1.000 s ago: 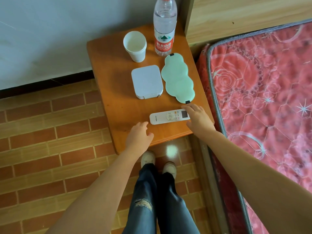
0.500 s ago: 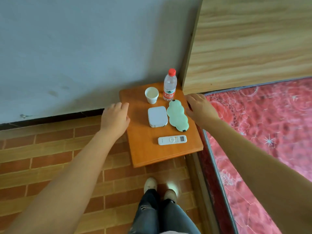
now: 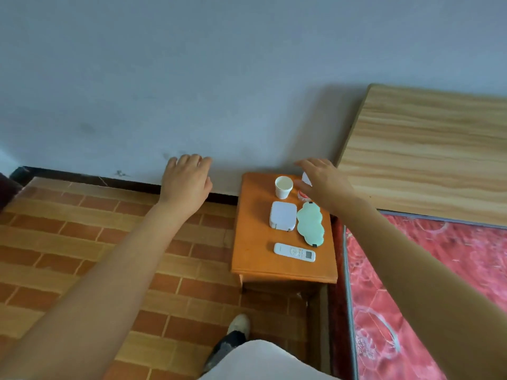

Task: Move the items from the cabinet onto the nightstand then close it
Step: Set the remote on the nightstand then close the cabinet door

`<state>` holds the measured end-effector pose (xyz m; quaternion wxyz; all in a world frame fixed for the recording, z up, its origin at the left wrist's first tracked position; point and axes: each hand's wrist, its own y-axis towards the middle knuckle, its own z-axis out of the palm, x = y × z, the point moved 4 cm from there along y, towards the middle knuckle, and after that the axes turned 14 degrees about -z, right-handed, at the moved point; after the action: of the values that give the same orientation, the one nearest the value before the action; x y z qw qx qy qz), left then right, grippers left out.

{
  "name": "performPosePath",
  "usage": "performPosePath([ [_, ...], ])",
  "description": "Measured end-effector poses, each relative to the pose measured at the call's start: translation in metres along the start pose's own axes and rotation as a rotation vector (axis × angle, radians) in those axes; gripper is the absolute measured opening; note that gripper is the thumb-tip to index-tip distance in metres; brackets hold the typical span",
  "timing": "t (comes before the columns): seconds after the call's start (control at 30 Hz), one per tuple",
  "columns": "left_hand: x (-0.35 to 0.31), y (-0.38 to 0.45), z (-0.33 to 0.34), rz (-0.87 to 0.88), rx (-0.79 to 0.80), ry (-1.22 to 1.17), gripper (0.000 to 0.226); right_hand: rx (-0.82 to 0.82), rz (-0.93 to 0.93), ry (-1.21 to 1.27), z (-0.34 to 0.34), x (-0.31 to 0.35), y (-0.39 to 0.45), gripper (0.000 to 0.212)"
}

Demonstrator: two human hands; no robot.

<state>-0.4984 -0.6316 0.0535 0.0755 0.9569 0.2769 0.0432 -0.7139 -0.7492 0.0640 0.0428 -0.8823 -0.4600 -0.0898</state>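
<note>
An orange wooden nightstand [image 3: 255, 253] stands against the wall beside the bed. On it sit a white paper cup [image 3: 283, 187], a white square box [image 3: 283, 215], a pale green eye mask [image 3: 310, 223] and a white remote control [image 3: 294, 252]. A water bottle [image 3: 305, 193] at the back is mostly hidden behind my right hand [image 3: 323, 183], which hovers over it, open and empty. My left hand [image 3: 186, 181] is raised to the left of the nightstand, in front of the wall, fingers apart and holding nothing. The cabinet front below the top is barely visible.
A red patterned mattress [image 3: 428, 283] lies right of the nightstand, with a light wooden headboard [image 3: 425, 157] behind it. A grey wall [image 3: 192, 78] rises at the back. Brick-patterned flooring [image 3: 82, 242] spreads to the left. My shoe [image 3: 239, 325] shows below.
The view has pulled back and tilted up from the nightstand. Both hands have lifted off the tabletop and risen; the left drifted left, the right rose over the bottle.
</note>
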Motion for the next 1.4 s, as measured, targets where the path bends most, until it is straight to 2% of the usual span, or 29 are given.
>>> performPosePath([
  [0.33,0.119,-0.15,-0.04,-0.477,-0.02,0.093,0.042,-0.014,-0.475,0.055,0.022,0.136,0.015,0.044],
  [0.7,0.229,-0.373,-0.076,-0.998,0.027,0.171,0.038,0.05,-0.984,0.108,0.048,0.357,-0.034,0.042],
  [0.9,0.256,-0.497,-0.1,-1.289,0.057,0.23,0.04,0.117,-1.192,0.197,0.071,0.46,-0.104,0.043],
  [1.03,0.263,-0.562,-0.109,-1.417,0.088,0.255,0.038,0.138,-1.283,0.215,0.086,0.511,-0.15,0.043],
  [1.17,0.26,-0.613,-0.114,-1.533,0.073,0.196,0.039,0.116,-1.397,0.2,0.098,0.551,-0.184,0.044],
  [1.4,0.258,-0.675,-0.121,-1.766,0.055,0.155,0.043,0.174,-1.55,0.2,0.104,0.613,-0.219,0.045],
])
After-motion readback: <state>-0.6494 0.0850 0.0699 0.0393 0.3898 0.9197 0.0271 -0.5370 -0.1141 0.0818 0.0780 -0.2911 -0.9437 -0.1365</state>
